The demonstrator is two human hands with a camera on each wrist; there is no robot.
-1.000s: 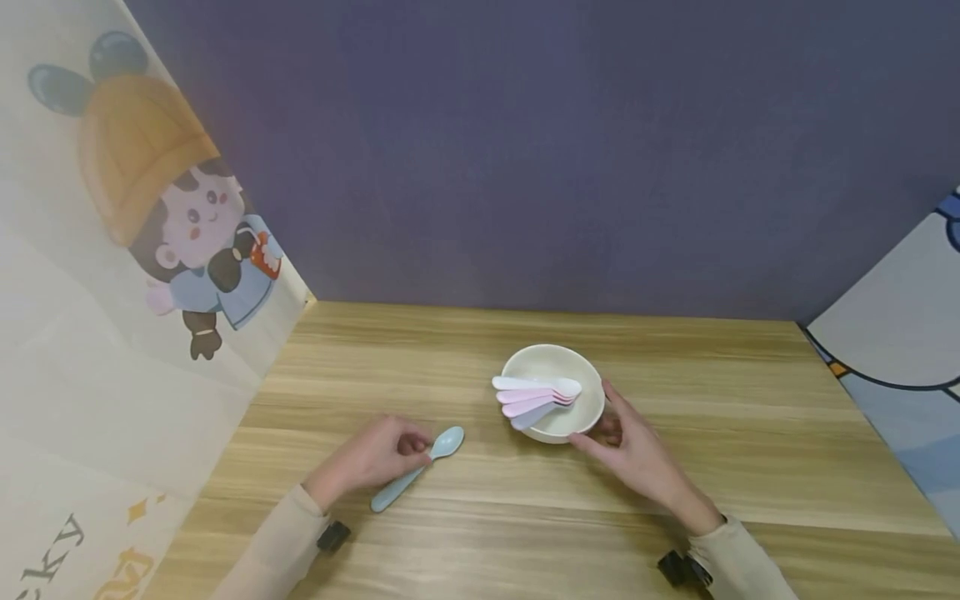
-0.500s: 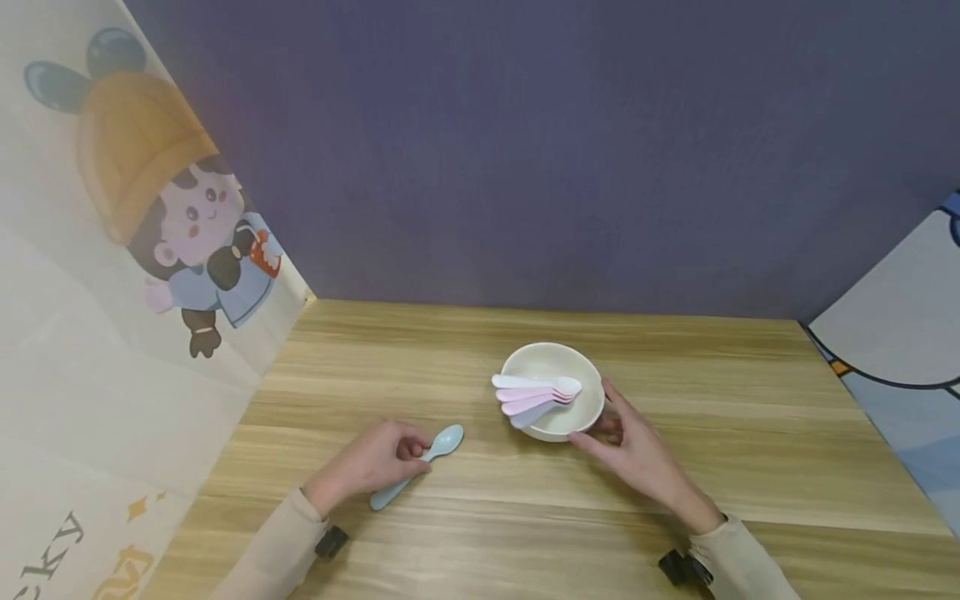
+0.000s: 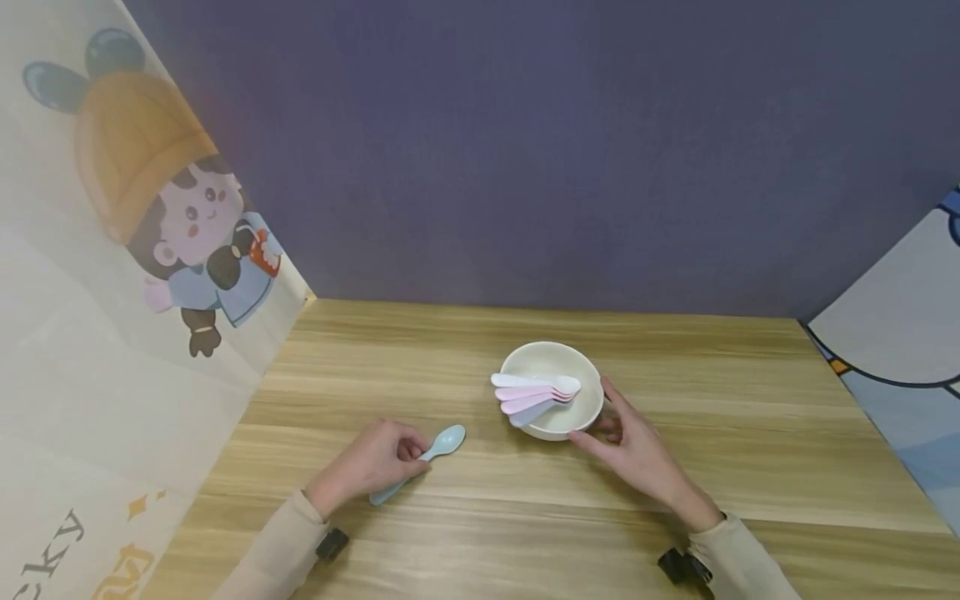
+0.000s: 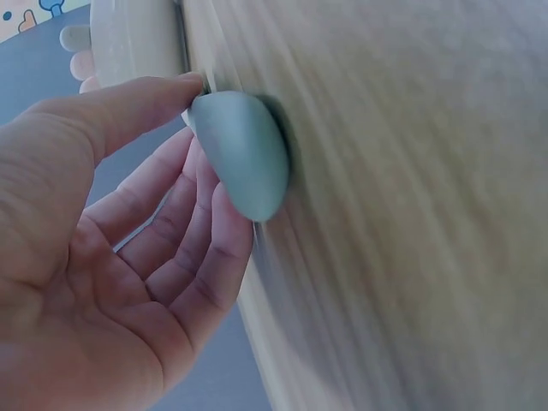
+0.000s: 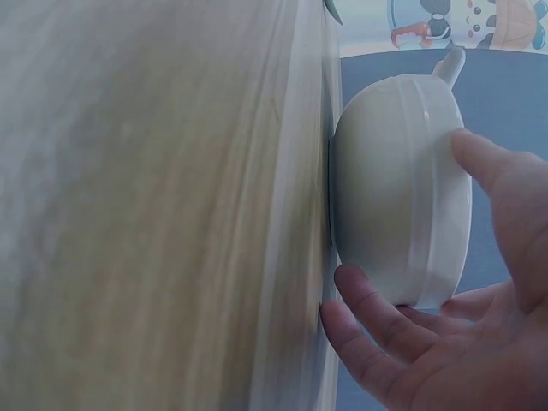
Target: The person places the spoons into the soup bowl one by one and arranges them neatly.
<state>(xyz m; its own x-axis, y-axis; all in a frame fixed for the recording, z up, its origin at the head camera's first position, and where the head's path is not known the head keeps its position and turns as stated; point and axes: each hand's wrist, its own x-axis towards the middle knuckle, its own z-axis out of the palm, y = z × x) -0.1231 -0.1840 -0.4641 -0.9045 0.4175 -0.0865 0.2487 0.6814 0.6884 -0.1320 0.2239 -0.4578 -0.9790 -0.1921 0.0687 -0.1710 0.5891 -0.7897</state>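
A pale blue spoon (image 3: 447, 440) lies slanted on the wooden table in the head view. My left hand (image 3: 372, 458) pinches it near the neck, thumb on one side and fingertips on the other; the hand covers part of its handle. In the left wrist view the bowl end of the spoon (image 4: 241, 154) is close over the wood. To the right, a white bowl (image 3: 583, 365) stands upright with several spoons (image 3: 536, 396), white, pink and lilac, their handles over its left rim. My right hand (image 3: 637, 458) holds the bowl's right side, thumb and forefinger spread around the rim.
The wooden table (image 3: 495, 533) meets a dark blue-grey panel (image 3: 555, 158) at the back. A pale wall with a cartoon figure (image 3: 195, 208) rises at the left, and another printed wall (image 3: 900, 308) borders the right.
My left fingers have settled lower around the spoon's neck, and the handle end has shifted very slightly. The right hand and the bowl look the same.
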